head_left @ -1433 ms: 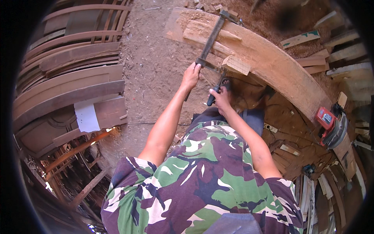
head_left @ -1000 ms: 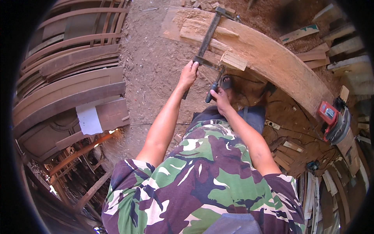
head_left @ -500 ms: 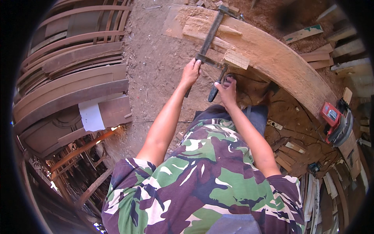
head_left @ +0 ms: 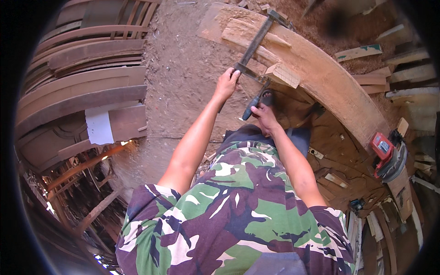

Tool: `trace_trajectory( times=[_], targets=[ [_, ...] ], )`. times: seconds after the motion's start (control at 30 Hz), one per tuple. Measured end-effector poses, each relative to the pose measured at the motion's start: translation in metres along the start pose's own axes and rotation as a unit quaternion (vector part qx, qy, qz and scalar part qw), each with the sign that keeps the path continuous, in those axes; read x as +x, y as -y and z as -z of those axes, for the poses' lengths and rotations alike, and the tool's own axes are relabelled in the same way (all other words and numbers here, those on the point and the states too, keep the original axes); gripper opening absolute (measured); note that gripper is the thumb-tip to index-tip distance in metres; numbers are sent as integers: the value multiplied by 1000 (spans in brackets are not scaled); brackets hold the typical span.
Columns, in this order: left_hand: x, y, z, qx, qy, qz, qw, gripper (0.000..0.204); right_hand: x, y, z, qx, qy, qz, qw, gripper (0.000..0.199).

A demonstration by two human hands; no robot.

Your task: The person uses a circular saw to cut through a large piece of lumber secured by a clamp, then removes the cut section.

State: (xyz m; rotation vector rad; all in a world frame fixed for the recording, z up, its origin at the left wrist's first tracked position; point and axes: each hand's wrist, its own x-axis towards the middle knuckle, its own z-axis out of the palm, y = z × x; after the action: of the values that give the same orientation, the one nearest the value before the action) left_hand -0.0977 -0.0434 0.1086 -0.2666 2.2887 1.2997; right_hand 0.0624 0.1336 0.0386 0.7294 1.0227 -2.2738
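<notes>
A dark metal bar clamp point(head_left: 256, 42) spans a long curved wooden plank point(head_left: 341, 75) ahead of me. My left hand point(head_left: 226, 85) is wrapped round the clamp's near end, where its sliding arm meets the bar. The clamp's screw handle point(head_left: 250, 108) slants down towards me. My right hand point(head_left: 266, 119) is at this handle, its fingers curled and their tips against it; part of the grip is hard to make out. A small light wooden block point(head_left: 283, 75) lies on the plank's near edge, close to the clamp's screw end. Rough, splintered wood point(head_left: 250, 34) lies under the bar.
A red and black power tool point(head_left: 385, 149) rests at the plank's right end. Curved wooden panels point(head_left: 91, 78) are stacked at the left, with a white sheet point(head_left: 99, 126) on them. Offcuts point(head_left: 337, 179), a power socket strip point(head_left: 316, 153) and cables lie on the dirt floor at right.
My right hand has moved slightly down and left along the handle. My left hand keeps its grip on the clamp. The whole view has shifted a little.
</notes>
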Motion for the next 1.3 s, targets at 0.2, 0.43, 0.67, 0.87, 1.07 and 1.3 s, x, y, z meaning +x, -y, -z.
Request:
trace_trajectory(
  times=[0.2,0.43,0.67,0.87,1.07,1.3],
  targets=[
    [-19,21,-4,168,-210,-211,940,26,-48,97,-24,-398,-260,293,830,80],
    [-89,-1,-32,108,-49,-206,971,42,-102,259,-79,-558,-109,526,632,86],
    [-57,69,-85,-46,139,44,988,56,-63,276,-89,-721,-32,380,579,38],
    [-56,70,-87,-131,185,152,962,46,-52,271,-107,-756,-37,348,553,32],
    [-59,77,-102,38,-3,6,999,39,-46,267,-112,-767,-52,347,537,29],
    [-60,83,-107,62,12,-6,998,46,-46,268,-115,-757,-48,364,541,32]
  ],
)
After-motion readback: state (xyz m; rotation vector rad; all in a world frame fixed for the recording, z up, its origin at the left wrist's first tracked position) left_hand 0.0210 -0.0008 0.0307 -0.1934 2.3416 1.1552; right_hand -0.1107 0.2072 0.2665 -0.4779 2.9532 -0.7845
